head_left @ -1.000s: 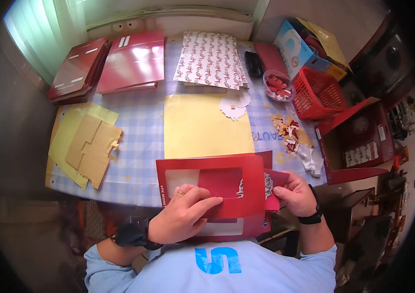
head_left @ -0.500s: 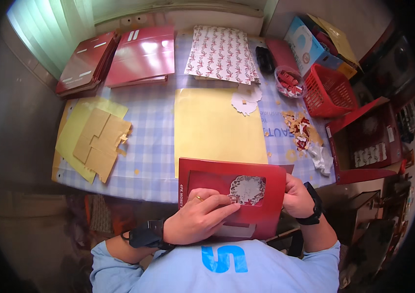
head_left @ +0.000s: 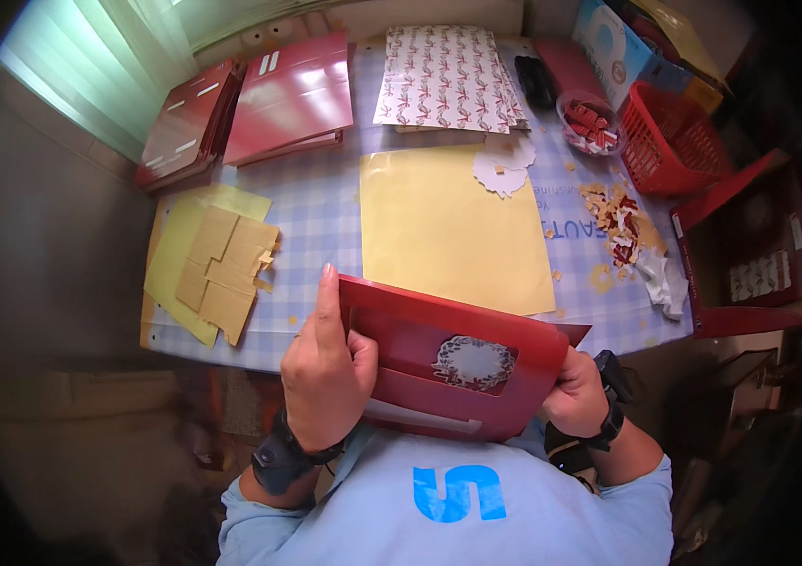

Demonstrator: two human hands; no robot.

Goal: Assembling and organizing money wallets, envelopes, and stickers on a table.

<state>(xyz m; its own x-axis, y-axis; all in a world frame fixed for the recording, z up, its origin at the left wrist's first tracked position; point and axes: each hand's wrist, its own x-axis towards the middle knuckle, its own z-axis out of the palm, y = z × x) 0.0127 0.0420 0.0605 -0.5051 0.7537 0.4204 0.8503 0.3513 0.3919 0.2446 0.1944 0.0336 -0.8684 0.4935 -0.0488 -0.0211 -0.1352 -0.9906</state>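
A red cardboard sleeve is held tilted in front of me, over the near table edge. Through its rectangular window shows a round white paper cut-out with a lacy rim. My left hand is at the sleeve's left edge, index finger stretched up along it and thumb bent against the front. At the right end, my right hand pinches the sleeve, its fingertips partly hidden. A darker red flap sticks out behind that end. A yellow sheet lies just beyond on the table.
Stacked red folders stand at the back left, patterned sheets at the back middle. Torn brown cardboard lies left. On the right are a tub of red scraps, a red basket, paper bits and an open red box.
My left hand has moved from the window area to the sleeve's left edge, with its index finger raised. The sleeve has tilted, its right end lower. The whole view has shifted slightly.
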